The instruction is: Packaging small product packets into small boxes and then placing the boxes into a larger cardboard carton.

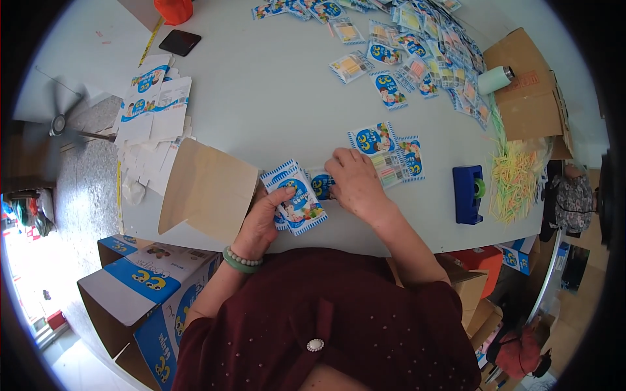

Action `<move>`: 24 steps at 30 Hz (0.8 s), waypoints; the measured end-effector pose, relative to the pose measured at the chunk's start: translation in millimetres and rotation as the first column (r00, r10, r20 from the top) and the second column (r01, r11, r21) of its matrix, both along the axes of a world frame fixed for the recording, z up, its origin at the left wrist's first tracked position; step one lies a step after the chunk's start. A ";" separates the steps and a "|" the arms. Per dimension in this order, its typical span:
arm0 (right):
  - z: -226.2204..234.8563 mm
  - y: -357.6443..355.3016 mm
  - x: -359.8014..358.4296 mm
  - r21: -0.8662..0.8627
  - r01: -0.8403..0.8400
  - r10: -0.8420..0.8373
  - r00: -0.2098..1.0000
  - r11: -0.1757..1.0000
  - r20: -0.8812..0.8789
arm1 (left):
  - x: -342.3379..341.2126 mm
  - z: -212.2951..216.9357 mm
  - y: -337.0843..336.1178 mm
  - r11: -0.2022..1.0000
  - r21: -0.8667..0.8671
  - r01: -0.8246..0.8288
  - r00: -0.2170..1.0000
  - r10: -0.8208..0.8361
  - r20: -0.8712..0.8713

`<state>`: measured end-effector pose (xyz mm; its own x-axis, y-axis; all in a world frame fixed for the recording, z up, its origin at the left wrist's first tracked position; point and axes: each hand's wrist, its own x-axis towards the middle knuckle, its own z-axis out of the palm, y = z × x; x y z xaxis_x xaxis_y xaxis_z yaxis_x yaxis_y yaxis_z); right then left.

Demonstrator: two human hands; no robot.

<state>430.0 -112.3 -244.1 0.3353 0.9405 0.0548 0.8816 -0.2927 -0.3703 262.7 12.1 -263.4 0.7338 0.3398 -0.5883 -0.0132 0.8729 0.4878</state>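
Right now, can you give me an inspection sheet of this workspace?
Surface: pale grey table.
Job's things: stack of blue-and-white sachets held in the left hand; right hand rests on a sachet on the table.
Clutter: loose sachets, flat cartons, brown paper bag, blue tape dispenser, coloured sticks, phone, flask.
Grippers: bare hands only.
Cables: nothing seen.
Surroundings: printed carton below the table edge, fan.

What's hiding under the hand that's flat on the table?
The right hand lies on a blue-and-white packet, whose left end peeks out. More packets stick out past the fingers. How much of them lies beneath is covered.
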 end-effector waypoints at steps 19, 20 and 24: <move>-17.4 -11.2 -47.5 -0.028 0.485 -0.050 0.033 0.874 -0.998 | 16.2 25.1 -21.0 0.994 -0.051 0.096 0.995 -0.094 0.035; -17.9 -11.2 -52.0 -0.035 0.517 -0.084 0.072 0.855 -0.994 | 16.3 29.5 -24.9 0.995 0.068 0.069 0.996 -0.073 0.052; -10.7 -9.8 -61.5 0.083 0.471 -0.255 0.608 0.878 -0.752 | 15.8 13.4 -21.2 0.966 0.237 0.099 0.995 -0.088 -0.054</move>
